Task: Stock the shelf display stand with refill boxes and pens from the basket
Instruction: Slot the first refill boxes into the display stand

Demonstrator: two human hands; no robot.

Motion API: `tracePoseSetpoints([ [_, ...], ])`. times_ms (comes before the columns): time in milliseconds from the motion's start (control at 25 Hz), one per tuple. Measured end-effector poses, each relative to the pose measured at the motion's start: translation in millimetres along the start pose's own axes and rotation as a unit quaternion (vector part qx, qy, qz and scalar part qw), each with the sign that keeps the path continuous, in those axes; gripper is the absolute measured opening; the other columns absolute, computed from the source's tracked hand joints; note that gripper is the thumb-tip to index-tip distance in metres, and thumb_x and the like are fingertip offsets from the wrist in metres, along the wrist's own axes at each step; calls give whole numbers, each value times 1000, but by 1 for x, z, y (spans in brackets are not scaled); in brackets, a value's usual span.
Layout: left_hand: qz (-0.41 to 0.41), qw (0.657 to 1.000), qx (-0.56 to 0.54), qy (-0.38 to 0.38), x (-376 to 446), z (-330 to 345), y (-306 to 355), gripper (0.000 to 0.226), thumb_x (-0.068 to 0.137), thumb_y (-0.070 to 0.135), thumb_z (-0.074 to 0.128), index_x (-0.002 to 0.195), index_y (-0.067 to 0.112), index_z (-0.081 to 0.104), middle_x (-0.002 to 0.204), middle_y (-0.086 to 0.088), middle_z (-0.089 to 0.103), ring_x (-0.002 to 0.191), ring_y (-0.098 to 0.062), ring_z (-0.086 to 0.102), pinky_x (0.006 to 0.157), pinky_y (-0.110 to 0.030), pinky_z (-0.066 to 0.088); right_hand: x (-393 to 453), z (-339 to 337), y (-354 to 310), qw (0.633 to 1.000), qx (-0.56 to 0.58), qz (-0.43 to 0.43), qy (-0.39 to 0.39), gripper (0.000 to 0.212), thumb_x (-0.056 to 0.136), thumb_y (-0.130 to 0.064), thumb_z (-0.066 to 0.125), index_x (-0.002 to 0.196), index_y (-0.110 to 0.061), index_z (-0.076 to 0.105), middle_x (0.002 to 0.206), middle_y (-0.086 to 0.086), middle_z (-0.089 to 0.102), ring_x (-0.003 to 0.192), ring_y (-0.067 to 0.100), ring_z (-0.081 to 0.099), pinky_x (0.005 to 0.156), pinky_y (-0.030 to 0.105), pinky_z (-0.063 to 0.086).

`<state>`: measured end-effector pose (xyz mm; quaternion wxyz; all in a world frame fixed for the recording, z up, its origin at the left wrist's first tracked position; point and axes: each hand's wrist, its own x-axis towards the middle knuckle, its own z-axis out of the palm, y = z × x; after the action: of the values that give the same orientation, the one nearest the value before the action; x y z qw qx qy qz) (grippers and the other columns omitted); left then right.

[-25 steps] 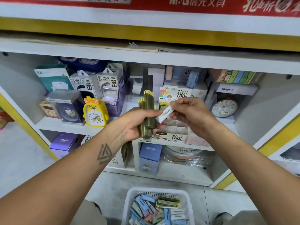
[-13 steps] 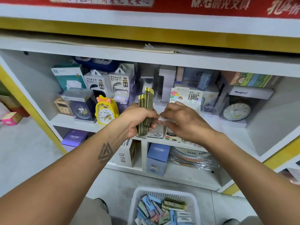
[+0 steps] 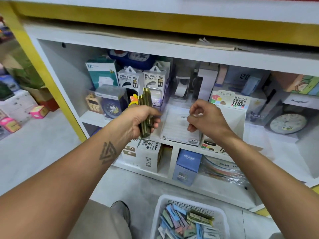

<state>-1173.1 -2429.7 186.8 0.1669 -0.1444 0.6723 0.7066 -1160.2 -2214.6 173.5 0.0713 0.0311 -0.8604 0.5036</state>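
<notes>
Hands: left (image 3: 139,120) grips green boxes (image 3: 146,112); right (image 3: 206,119) seemingly pinches white box (image 3: 183,116).

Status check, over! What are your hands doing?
Left hand grips olive-green refill boxes. Right hand pinches small white box over white display stand. Nothing blocking.

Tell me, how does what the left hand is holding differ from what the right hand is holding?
The left hand grips a whole stack of olive-green refill boxes, standing upright; the right hand pinches just one white refill box, lying level. The green stack is held beside the display stand, while the white box sits right over its tray. Both look like slim, flat boxes of the sort lying in the white basket below.
</notes>
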Motion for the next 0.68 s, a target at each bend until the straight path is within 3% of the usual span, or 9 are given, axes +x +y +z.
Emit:
tracePoseSetpoints([
  [40,2,1000,0,1,0,-4,0,6,83,2,69,85,-1,65,60,-11,65,44,-18,58,42,-23,45,2,2,0,1000,-18,-7,-4,10,85,2,66,85,-8,63,82,9,68,57,20,73,63,37,62],
  [120,-1,1000,8,0,0,-9,-1,6,82,2,69,79,1,63,60,-11,66,45,-19,59,44,-25,46,6,6,2,997,-65,-14,-34,11,84,-3,72,84,-14,70,84,-1,73,63,7,73,65,19,56],
  [200,-10,1000,22,-5,1,-13,-3,7,83,3,68,80,2,62,59,-11,66,44,-18,58,44,-24,46,11,9,6,992,-97,-17,-77,15,83,-10,79,95,-18,74,89,-9,73,73,-5,70,66,4,47],
  [240,-15,999,29,-7,1,-14,-3,7,84,3,67,80,2,61,58,-10,65,43,-18,58,43,-23,46,13,12,8,991,-95,-17,-93,14,85,-11,77,99,-15,74,89,-7,74,75,-4,71,71,6,50],
  [360,-24,999,44,-1,0,-16,-5,8,84,4,68,82,3,61,57,-9,65,41,-17,57,43,-22,46,15,20,11,980,-155,-73,-101,12,95,-19,66,91,-14,76,71,-1,74,66,6,72,73,31,61],
  [440,-26,998,50,3,-1,-17,-6,8,84,5,69,83,3,61,57,-9,65,42,-18,57,44,-23,47,15,28,14,967,-207,-122,-83,14,92,-24,70,85,-14,76,70,-2,71,62,9,68,69,33,58],
  [560,-23,998,55,4,-1,-16,-7,9,84,4,69,87,2,61,58,-9,66,43,-18,58,44,-24,47,15,34,16,969,-187,-145,-73,6,90,-18,73,92,-12,75,73,0,70,58,9,67,67,34,59],
  [680,-25,998,61,-2,-1,-14,-7,8,85,4,68,86,3,60,56,-8,65,42,-17,57,44,-23,47,16,37,14,948,-232,-203,-75,9,92,-15,70,96,-10,76,79,4,70,72,19,66,73,35,54],
])
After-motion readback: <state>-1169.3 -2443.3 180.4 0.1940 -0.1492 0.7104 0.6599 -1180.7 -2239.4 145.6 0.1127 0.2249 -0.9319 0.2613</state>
